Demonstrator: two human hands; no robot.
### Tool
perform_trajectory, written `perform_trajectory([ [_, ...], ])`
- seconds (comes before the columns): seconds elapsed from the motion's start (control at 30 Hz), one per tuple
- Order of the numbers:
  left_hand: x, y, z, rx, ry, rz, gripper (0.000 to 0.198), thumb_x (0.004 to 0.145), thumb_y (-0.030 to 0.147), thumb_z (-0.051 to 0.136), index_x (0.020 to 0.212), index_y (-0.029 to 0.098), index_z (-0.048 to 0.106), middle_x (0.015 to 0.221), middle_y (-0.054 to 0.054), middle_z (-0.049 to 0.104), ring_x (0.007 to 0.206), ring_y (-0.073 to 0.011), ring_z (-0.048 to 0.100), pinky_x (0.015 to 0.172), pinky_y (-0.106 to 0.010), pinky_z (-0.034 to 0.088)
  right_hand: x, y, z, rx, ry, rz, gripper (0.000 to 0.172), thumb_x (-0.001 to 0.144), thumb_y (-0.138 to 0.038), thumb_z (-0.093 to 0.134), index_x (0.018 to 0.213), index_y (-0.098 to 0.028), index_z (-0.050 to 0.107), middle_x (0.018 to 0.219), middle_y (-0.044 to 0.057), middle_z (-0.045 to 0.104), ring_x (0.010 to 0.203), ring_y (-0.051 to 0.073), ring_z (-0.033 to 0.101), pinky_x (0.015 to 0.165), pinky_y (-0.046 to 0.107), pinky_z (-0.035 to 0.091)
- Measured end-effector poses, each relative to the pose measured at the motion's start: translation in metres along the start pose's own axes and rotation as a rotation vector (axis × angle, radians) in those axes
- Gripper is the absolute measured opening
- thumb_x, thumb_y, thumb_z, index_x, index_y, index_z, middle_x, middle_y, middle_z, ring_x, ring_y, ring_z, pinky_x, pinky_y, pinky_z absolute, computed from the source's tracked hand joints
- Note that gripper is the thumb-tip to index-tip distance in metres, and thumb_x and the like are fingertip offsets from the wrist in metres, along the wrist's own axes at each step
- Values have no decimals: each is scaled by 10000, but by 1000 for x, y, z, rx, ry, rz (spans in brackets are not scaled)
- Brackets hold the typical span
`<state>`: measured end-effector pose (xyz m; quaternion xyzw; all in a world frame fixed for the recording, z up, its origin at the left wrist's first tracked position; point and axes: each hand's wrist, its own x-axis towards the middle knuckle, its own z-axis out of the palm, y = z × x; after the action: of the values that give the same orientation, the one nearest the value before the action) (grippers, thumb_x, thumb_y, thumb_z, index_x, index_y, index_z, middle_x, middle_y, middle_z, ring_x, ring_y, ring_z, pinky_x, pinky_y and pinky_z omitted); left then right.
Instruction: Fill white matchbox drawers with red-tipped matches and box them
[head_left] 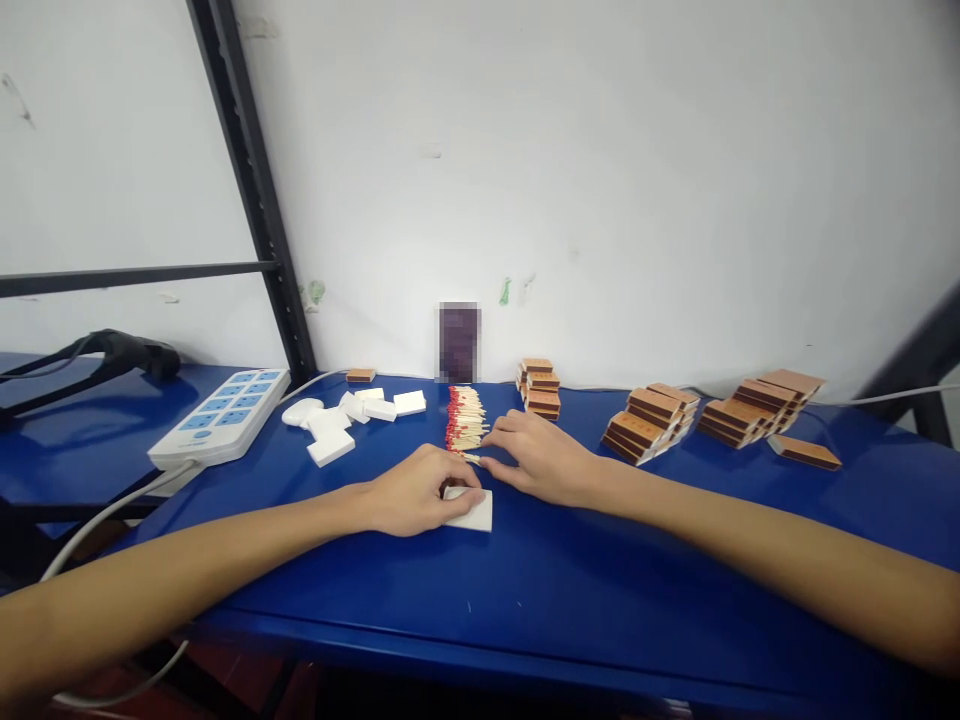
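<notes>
My left hand (420, 492) is curled over a small white matchbox tray (476, 513), gripping it on the blue table. The fingers hide much of the tray, and I cannot see inside it. My right hand (544, 458) reaches in from the right, its thumb and forefinger closing on the ends of a few matches (469, 457) just beyond the tray. Behind them lies a long heap of loose red-tipped matches (466, 418), heads mostly to the left.
More white trays (331, 447) lie scattered at left, beside a white power strip (221, 418). Brown matchbox sleeves are stacked at the back (541, 388) and right (651, 422), with another group (757, 408) farther right. A blurred dark panel (460, 342) stands at the wall.
</notes>
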<state>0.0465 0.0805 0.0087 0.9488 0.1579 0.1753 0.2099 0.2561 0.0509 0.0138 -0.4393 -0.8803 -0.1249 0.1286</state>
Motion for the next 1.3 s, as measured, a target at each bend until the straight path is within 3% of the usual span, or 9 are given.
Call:
perform_trajectory([
  [0.2,-8,-14,-7,208,55,56,268,931,342,469,886,156,657,842,-38,633,736,-156,577,688,-253,421,13,2,13,68,-92,-12,266,939,-291,479,860,-157,695,863,85,639,823,201,561,724,315,387],
  [0.33,-12,-27,-16,242,122,24,341,953,369,406,874,153,658,807,-39,611,701,-153,566,656,-249,409,17,6,16,122,-107,-39,222,928,-231,481,865,-159,682,877,82,647,824,195,565,731,304,390],
  [0.47,-15,-36,-19,271,53,76,332,939,372,402,929,148,647,849,-52,657,734,-171,597,670,-254,411,17,10,8,208,-161,-45,132,879,-208,536,871,-151,654,861,74,653,788,184,572,698,284,404],
  [0.67,-14,-34,-17,456,-16,141,360,901,430,415,947,159,648,711,-41,658,609,-182,591,581,-268,375,19,11,-9,331,-302,-16,123,851,-214,553,855,-149,658,797,49,673,644,135,568,587,241,387],
  [0.87,-5,-23,-6,480,13,202,367,933,416,384,972,165,649,726,-42,660,620,-179,594,599,-271,390,24,14,-7,286,-295,-38,122,837,-212,550,807,-161,657,747,37,678,632,137,571,589,241,365],
  [0.97,-1,-18,-5,452,61,225,333,918,391,412,927,158,649,769,-49,650,673,-182,591,637,-273,409,26,14,-6,260,-279,-39,120,834,-202,539,803,-161,647,770,46,678,658,143,565,602,245,358],
  [1.13,-3,-26,-21,279,290,114,353,950,351,377,859,140,644,700,-22,591,619,-144,520,610,-257,385,24,13,-21,294,-300,14,92,794,-175,535,731,-167,602,675,2,620,579,114,507,560,234,337],
  [1.2,-7,-32,-29,206,220,125,349,953,362,389,885,138,648,678,-8,579,579,-126,498,583,-245,374,22,10,-30,328,-316,33,76,768,-165,545,707,-171,591,651,-14,604,559,103,493,547,228,334],
  [1.3,-13,-35,-34,197,2,154,303,929,387,464,988,152,646,683,6,577,569,-120,507,580,-238,381,20,3,-38,354,-331,37,67,749,-159,550,695,-170,588,646,-16,600,558,101,491,545,228,335],
])
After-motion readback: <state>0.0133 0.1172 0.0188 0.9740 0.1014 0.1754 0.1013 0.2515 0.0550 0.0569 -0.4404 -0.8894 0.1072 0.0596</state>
